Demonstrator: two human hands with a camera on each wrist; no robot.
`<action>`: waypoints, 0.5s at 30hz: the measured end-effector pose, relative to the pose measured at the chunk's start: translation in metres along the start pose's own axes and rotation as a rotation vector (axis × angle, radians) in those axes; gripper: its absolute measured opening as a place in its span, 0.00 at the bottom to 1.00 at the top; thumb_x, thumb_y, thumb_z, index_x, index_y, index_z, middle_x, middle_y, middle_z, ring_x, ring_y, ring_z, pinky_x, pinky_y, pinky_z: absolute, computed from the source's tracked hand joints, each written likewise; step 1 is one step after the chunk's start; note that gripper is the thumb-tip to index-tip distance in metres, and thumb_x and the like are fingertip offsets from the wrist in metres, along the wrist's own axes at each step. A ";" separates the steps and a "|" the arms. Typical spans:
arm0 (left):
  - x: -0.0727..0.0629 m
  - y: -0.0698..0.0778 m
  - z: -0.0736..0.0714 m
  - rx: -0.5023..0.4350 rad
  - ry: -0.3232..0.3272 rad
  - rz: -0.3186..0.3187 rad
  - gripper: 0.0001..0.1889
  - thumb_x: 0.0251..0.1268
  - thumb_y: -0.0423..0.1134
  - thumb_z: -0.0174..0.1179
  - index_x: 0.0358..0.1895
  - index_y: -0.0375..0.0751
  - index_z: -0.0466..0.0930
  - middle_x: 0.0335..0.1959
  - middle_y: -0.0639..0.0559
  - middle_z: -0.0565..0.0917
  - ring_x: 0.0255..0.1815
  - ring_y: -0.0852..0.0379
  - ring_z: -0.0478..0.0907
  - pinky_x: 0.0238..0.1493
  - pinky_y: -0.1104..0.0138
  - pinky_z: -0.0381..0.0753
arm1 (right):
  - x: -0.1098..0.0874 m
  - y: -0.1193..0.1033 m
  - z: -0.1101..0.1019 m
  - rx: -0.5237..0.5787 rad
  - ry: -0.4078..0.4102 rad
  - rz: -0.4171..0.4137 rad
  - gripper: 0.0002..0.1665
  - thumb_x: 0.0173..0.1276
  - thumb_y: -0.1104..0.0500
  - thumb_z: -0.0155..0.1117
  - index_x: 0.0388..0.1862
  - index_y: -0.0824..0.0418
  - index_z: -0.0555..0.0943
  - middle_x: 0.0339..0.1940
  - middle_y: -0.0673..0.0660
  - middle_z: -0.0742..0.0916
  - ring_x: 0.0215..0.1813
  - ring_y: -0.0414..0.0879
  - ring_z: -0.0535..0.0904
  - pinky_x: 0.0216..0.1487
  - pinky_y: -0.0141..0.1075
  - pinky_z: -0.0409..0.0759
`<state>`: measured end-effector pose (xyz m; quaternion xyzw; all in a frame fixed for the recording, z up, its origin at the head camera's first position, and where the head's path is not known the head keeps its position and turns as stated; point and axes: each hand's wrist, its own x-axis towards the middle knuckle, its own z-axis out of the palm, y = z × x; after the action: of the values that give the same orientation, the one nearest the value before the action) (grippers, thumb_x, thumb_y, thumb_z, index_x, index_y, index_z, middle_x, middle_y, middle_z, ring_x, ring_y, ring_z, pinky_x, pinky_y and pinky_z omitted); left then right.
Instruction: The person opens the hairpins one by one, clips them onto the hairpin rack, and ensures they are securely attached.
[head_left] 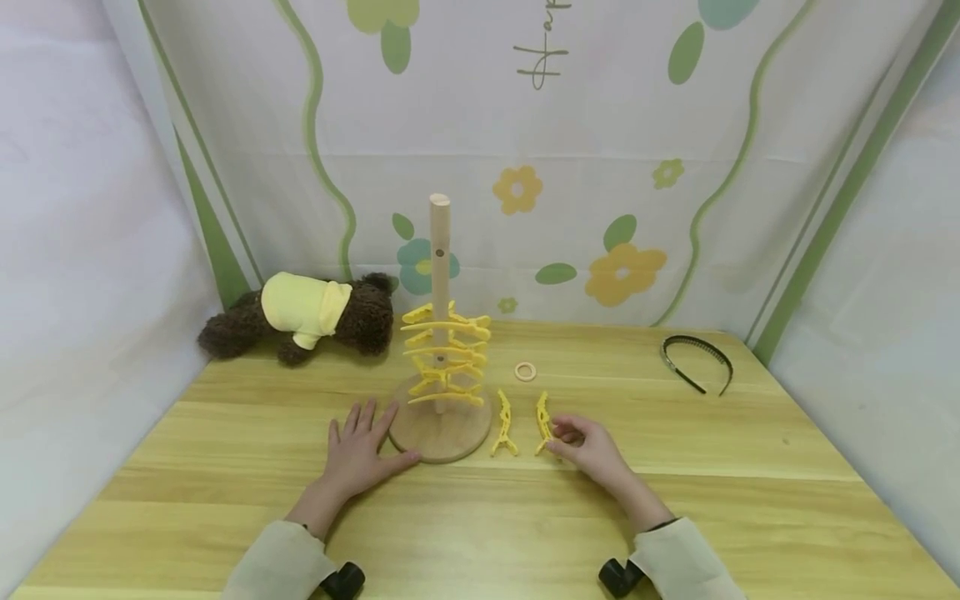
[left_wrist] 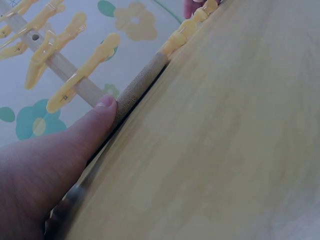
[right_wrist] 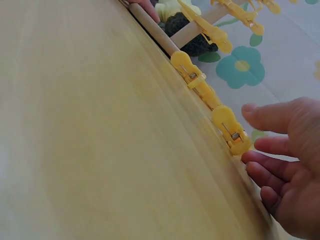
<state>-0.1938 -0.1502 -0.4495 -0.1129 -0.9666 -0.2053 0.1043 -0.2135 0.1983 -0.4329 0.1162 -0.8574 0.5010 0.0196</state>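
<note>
A wooden stand has a round base and an upright post; several yellow hair clips are clamped across the post, one above another. With fingers spread on the table, my left hand touches the base's left edge, and its thumb rests against the front rim. Two loose yellow hair clips lie right of the base: a nearer-to-base clip and an outer clip. My right hand is beside the outer clip, its fingers loosely bent around nothing; thumb and fingers look apart from the clip.
A small wooden ring lies behind the loose clips. At the back right is a black toothed headband. A brown plush toy in a yellow shirt lies at the back left. Printed fabric hangs behind the wooden table.
</note>
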 end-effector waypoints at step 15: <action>0.001 -0.001 0.001 0.000 -0.019 -0.007 0.47 0.42 0.72 0.48 0.65 0.47 0.54 0.64 0.35 0.51 0.63 0.35 0.41 0.53 0.39 0.34 | 0.000 0.005 0.002 -0.193 0.119 -0.006 0.18 0.53 0.57 0.65 0.39 0.68 0.78 0.22 0.51 0.76 0.25 0.42 0.69 0.24 0.31 0.69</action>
<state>-0.1956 -0.1507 -0.4505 -0.1114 -0.9679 -0.2046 0.0945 -0.2149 0.1987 -0.4381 0.0861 -0.8986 0.4220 0.0831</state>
